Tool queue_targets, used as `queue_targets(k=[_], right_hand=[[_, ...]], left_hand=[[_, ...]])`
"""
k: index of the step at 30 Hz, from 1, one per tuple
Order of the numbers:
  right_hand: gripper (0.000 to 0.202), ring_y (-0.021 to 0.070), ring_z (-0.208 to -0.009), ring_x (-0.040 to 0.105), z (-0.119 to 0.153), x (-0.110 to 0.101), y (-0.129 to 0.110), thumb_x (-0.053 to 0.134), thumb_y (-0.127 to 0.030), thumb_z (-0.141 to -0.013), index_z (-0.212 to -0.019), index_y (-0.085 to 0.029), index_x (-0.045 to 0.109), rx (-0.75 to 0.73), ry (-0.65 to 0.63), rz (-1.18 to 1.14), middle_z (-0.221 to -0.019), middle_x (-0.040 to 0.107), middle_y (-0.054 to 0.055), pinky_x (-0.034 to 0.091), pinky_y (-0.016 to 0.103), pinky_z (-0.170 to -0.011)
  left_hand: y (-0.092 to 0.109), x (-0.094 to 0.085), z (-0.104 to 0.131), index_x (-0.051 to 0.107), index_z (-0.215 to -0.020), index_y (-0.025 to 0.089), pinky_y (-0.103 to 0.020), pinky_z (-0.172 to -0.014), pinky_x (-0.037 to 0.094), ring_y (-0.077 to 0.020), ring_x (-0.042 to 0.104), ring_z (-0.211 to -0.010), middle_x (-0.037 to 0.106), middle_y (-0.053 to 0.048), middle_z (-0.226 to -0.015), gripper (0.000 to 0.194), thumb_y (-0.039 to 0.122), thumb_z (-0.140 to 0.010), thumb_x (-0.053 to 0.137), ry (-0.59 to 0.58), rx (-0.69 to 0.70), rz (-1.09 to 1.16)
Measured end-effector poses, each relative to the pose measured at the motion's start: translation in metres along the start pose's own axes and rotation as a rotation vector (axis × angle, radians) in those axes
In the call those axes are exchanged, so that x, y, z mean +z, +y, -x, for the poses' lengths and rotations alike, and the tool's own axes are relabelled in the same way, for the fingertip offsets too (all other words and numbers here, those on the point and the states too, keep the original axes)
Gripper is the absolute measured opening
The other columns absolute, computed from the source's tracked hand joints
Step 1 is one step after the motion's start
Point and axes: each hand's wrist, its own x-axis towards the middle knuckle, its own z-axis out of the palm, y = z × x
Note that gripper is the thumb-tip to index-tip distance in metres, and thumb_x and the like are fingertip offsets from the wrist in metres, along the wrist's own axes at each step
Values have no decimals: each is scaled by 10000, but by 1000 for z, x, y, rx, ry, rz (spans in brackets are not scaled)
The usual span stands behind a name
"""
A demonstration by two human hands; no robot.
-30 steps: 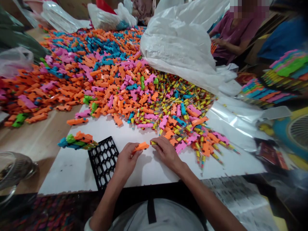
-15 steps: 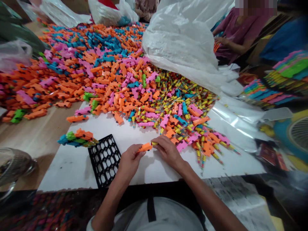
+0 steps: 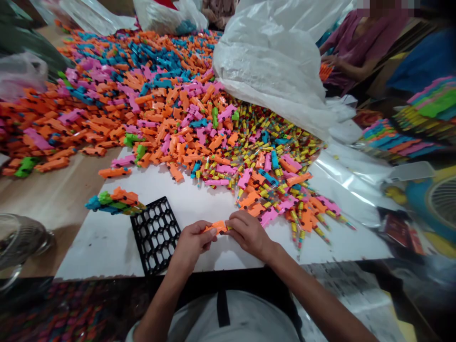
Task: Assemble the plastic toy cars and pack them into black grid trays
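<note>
Between my fingertips is an orange toy car [image 3: 218, 227], its left end pinched by my left hand [image 3: 194, 240]. My right hand [image 3: 248, 233] is closed on a small yellow-banded tube [image 3: 230, 228], mostly hidden by the fingers, which meets the car's right end. Left of my hands lies a black grid tray [image 3: 156, 235] with many holes. Several cars on yellow tubes, among them an orange toy car [image 3: 124, 195], stick out sideways from its upper left edge. Beyond my hands, loose cars and yellow-banded tubes [image 3: 281, 128] lie heaped together.
A big pile of coloured toy cars [image 3: 107, 109] covers the far table. A white plastic bag [image 3: 267, 61] stands behind the tubes. At left is a glass mug [image 3: 24, 242]; at right, a fan [image 3: 443, 194] and stacked finished pieces [image 3: 399, 137]. A co-worker [image 3: 359, 42] sits at the far right.
Both hands have come slightly nearer to me with the car and tube. My right fingers now cover more of the tube, and the car's end sits closer to them.
</note>
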Motion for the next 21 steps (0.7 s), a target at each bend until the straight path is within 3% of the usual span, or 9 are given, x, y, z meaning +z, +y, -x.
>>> queue_targets(k=[5, 8, 11, 13, 15, 17, 21], right_hand=[[180, 177, -742, 551, 9, 10, -7, 447, -281, -970, -921, -185, 592, 9, 58, -9, -819, 614, 72, 449, 286, -633], [146, 179, -767, 571, 15, -3, 2, 468, -270, -966, -941, -191, 588, 15, 81, 28, -826, 628, 67, 463, 287, -657], [130, 209, -877, 590, 20, -43, 24, 514, -288, -946, -1008, -217, 603, 71, 193, 226, -910, 659, 74, 464, 347, -788], [220, 265, -1034, 562, 19, -70, 39, 577, -327, -907, -1099, -223, 607, 203, 314, 424, -1056, 655, 101, 407, 435, -918], [311, 306, -1149, 501, 11, -82, 47, 595, -334, -890, -1177, -214, 597, 299, 409, 553, -1178, 618, 122, 339, 493, -990], [273, 288, -1138, 501, -3, -73, 47, 547, -263, -912, -1173, -210, 609, 280, 396, 534, -1173, 622, 112, 348, 471, -982], [318, 245, -1045, 521, -39, -25, 40, 463, -91, -909, -1148, -218, 630, 199, 138, 379, -1107, 658, 87, 389, 406, -912]], left_hand=[[-5, 4, 2, 604, -765, 146, -216, -440, 251, -70, 394, -437, 569, 28, -566, 304, 417, -635, 645, -45, -9, -83], [-1, -2, -5, 631, -935, 152, -264, -576, 449, -130, 560, -610, 646, -29, -754, 354, 449, -762, 543, -52, 163, -330], [19, -21, -25, 510, -1263, 151, -380, -896, 492, -217, 602, -1036, 599, -145, -1207, 517, 457, -848, 480, 146, 426, -602], [40, -37, -47, 414, -1368, 126, -453, -1019, 423, -279, 468, -1274, 457, -205, -1401, 553, 387, -883, 456, 336, 554, -808], [58, -51, -69, 359, -1412, 99, -518, -1083, 345, -334, 263, -1419, 270, -236, -1530, 558, 287, -895, 446, 495, 550, -1041], [69, -58, -86, 350, -1423, 95, -572, -1069, 342, -373, 215, -1433, 211, -233, -1559, 560, 228, -888, 449, 552, 442, -1217], [59, -53, -89, 356, -1420, 82, -558, -1020, 406, -373, 394, -1344, 299, -240, -1524, 563, 195, -878, 464, 528, 386, -1318]])
